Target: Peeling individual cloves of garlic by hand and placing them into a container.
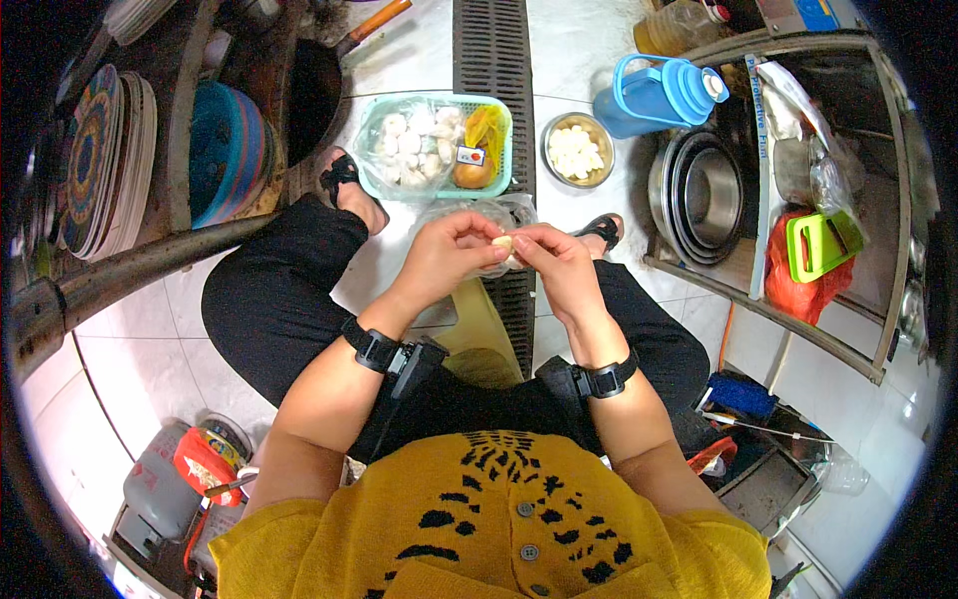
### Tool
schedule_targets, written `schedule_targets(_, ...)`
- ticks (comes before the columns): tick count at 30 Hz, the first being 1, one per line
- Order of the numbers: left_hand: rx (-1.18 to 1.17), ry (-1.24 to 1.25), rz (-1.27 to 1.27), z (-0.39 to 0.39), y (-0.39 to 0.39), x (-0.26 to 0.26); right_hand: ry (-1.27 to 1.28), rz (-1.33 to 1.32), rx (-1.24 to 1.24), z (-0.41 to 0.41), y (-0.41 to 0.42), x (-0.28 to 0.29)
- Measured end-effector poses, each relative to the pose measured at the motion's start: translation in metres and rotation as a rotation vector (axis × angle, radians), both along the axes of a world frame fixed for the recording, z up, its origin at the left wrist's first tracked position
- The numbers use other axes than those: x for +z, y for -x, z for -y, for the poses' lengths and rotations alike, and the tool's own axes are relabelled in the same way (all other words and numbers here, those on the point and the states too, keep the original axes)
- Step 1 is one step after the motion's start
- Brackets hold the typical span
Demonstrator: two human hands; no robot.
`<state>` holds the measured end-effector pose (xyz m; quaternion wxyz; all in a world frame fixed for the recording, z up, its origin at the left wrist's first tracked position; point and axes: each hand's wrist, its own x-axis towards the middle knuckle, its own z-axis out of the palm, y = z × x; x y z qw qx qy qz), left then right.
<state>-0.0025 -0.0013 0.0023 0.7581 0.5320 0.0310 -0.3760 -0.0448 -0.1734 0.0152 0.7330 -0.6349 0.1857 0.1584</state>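
Observation:
My left hand (451,253) and my right hand (560,263) meet in front of me, fingertips pinching one pale peeled garlic clove (502,243) between them. Below them sits a clear plastic bag (479,213), partly hidden by the hands; its contents are hard to make out. Just beyond lies a mint-green plastic basket (432,193). It holds a clear bag of whole garlic bulbs (409,142), plus a yellow bag (485,127) around a brownish round item. To the right, a stainless steel bowl (550,174) on the floor contains many peeled garlic cloves (575,151).
A blue thermos jug (647,97) stands right of the bowl, close to nested steel basins (707,195) on a metal rack (756,307). Stacked plates (112,165) and blue basins (224,153) fill the left shelf. A dark drain grate (494,45) crosses the tiled floor.

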Motion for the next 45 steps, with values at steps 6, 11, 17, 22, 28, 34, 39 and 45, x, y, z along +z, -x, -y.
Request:
schedule_targets(6,0.005,-0.054,0.104,0.005,0.003,0.005,0.427,0.098,0.004,-0.012,0.005,0.0)
schedule_targets(11,-0.042,-0.26,0.499,0.007,0.001,0.019,0.479,0.145,-0.093,-0.026,0.006,-0.001)
schedule_targets(17,0.071,-0.209,0.592,0.005,0.004,0.003,-0.016,-0.135,-0.223,-0.013,0.002,-0.003)
schedule_targets(22,0.047,-0.275,0.536,0.004,0.002,0.01,-0.071,-0.069,-0.136,-0.006,0.005,0.001)
schedule_targets(28,0.123,-0.123,0.307,0.008,0.005,0.011,0.337,0.077,-0.055,-0.012,0.008,0.006)
schedule_targets(34,0.084,-0.09,0.293,0.003,0.003,-0.002,0.292,0.074,-0.083,-0.011,0.007,0.009)
schedule_targets(39,0.041,0.067,0.048,0.003,0.0,0.008,0.082,0.027,-0.161,-0.008,0.006,-0.004)
schedule_targets(45,0.066,0.103,-0.015,-0.001,0.0,0.001,0.179,0.068,-0.206,-0.001,0.002,-0.015)
